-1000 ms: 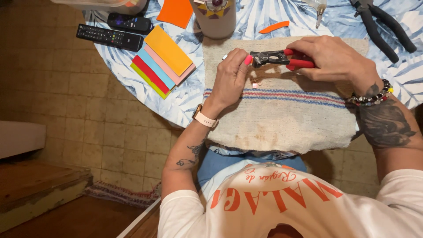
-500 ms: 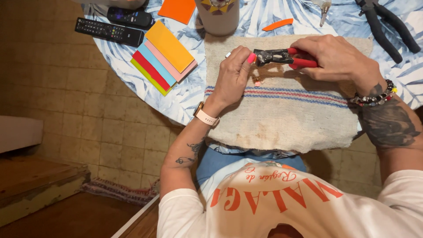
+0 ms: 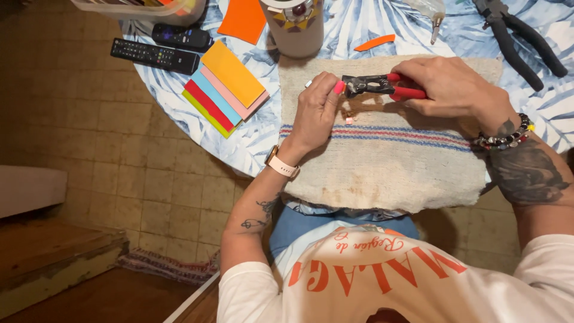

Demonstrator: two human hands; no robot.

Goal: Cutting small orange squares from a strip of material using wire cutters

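My right hand [image 3: 455, 93] grips small pliers [image 3: 382, 85] with red handles and a dark head, held just above a beige woven cloth [image 3: 388, 161] with blue and red stripes. My left hand [image 3: 315, 113] rests on the cloth with its fingertips pinched at the pliers' jaws; what sits between them is too small to tell. A tiny pinkish piece [image 3: 350, 120] lies on the cloth just under the jaws.
A fanned stack of coloured sheets [image 3: 226, 90] lies left of the cloth on the round leaf-patterned table [image 3: 263, 134]. Two black remotes [image 3: 156, 54], an orange sheet [image 3: 242, 19], a pale cup [image 3: 293, 27], an orange scrap [image 3: 374, 42] and large black pliers [image 3: 517, 39] lie farther back.
Both hands with the pliers stay almost in place; they shifted only slightly in view as the head moved.
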